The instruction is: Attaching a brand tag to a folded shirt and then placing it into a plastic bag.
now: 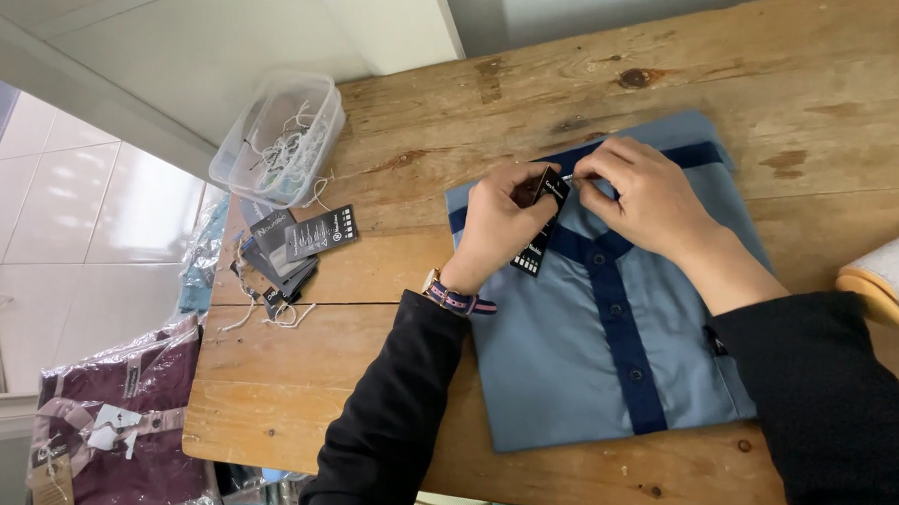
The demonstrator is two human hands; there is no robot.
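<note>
A folded light-blue shirt [573,368] with a navy placket and collar band lies on the wooden table [305,387]. My left hand [498,226] pinches a black hang tag [540,229] against the shirt's collar. My right hand [647,196] sits just right of it, fingertips pinched at the tag's top end near the collar. A striped watch strap [458,300] wraps my left wrist.
A clear plastic tub [278,139] of white strings stands at the table's far left corner. A pile of black hang tags [295,248] with loose strings lies beside it. A bagged maroon shirt [117,433] rests on the floor at left. A wooden object [885,302] pokes in at right.
</note>
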